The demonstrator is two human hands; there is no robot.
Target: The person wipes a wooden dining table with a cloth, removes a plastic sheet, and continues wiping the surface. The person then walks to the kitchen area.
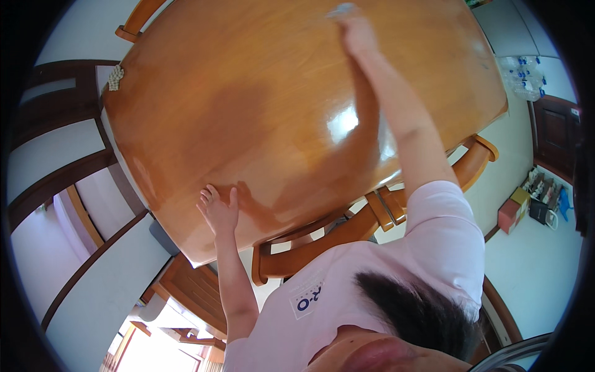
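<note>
A large, glossy wooden table fills the middle of the head view. My right hand is stretched out over its far part, with a small pale bluish-white thing, seemingly a cloth or wipe, at the fingers; blur hides its exact kind. My left hand rests near the table's close left part, fingers apart, holding nothing. A crumpled checked cloth lies at the left corner of the tabletop, away from both hands.
Wooden chairs stand against the near side, between my body and the table. Another chair is at the far left. Empty clear plastic bottles are beyond the right edge, with boxes and bags by the right wall.
</note>
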